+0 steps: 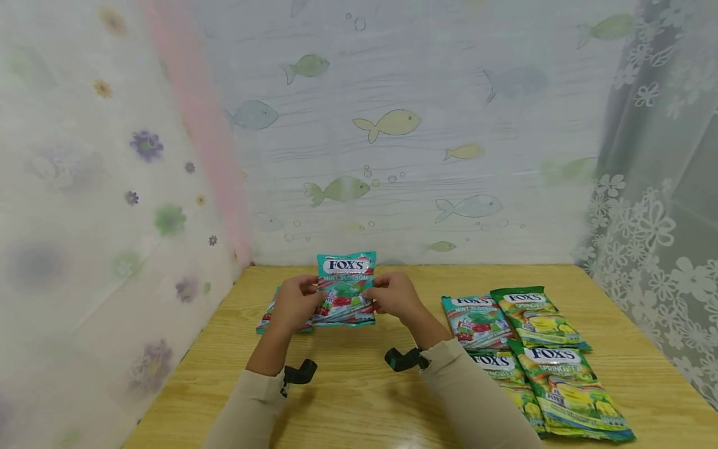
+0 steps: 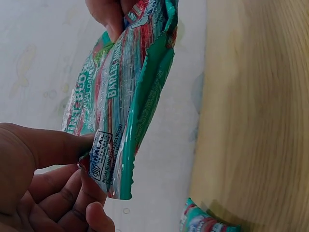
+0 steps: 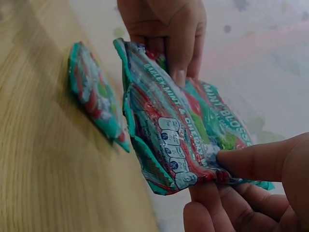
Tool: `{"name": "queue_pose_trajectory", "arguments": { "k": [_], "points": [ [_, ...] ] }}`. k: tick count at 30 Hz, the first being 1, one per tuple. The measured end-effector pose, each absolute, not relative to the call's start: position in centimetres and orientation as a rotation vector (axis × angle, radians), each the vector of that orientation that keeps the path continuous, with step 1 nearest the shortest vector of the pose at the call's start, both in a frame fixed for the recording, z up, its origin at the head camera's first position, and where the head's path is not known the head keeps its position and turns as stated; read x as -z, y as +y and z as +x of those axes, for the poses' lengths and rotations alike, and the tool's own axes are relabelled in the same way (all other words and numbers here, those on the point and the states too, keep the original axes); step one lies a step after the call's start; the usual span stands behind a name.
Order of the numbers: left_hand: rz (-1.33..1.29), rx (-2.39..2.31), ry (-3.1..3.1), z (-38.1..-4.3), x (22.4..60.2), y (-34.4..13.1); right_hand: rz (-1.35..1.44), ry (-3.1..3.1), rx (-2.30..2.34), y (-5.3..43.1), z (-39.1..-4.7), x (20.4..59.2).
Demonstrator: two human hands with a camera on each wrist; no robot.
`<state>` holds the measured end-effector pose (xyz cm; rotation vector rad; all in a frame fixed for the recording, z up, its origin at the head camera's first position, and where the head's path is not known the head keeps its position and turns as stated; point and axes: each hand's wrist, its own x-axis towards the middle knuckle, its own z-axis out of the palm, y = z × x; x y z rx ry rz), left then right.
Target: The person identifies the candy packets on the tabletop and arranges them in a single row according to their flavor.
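A teal Fox's Mint Blossom candy bag [image 1: 346, 288] is held up above the table, its printed front toward the head camera. My left hand [image 1: 295, 304] pinches its left edge between thumb and fingers, also plain in the left wrist view, where the bag [image 2: 118, 92] is seen from its side. At the opposite edge my right hand [image 1: 399, 295] pinches the bag, thumb on the front and fingers behind, as the right wrist view shows. Another teal candy bag [image 1: 268, 317] lies on the table behind my left hand and is partly hidden by it.
On the right of the wooden table [image 1: 348, 399] lie one more Mint Blossom bag [image 1: 477, 321] and several green-yellow Spring Tea bags [image 1: 572, 393], side by side and partly overlapping. My right forearm covers part of one. A fish-patterned curtain [image 1: 415, 162] hangs behind the table's back edge.
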<state>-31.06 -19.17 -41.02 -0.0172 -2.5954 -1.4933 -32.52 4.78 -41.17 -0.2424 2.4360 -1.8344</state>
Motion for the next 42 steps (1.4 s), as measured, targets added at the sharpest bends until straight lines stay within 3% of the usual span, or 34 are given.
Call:
{"name": "queue_pose_trajectory", "arguments": {
  "k": [12, 42],
  "points": [
    [0.111, 1.542, -2.522, -32.4, 43.2, -20.2, -0.163, 2.411, 1.918, 3.4, -33.8, 43.4],
    [0.128, 1.309, -2.608, -33.4, 46.4, -21.3, -0.035, 2.405, 1.995, 1.1, -33.9, 48.0]
  ]
}}
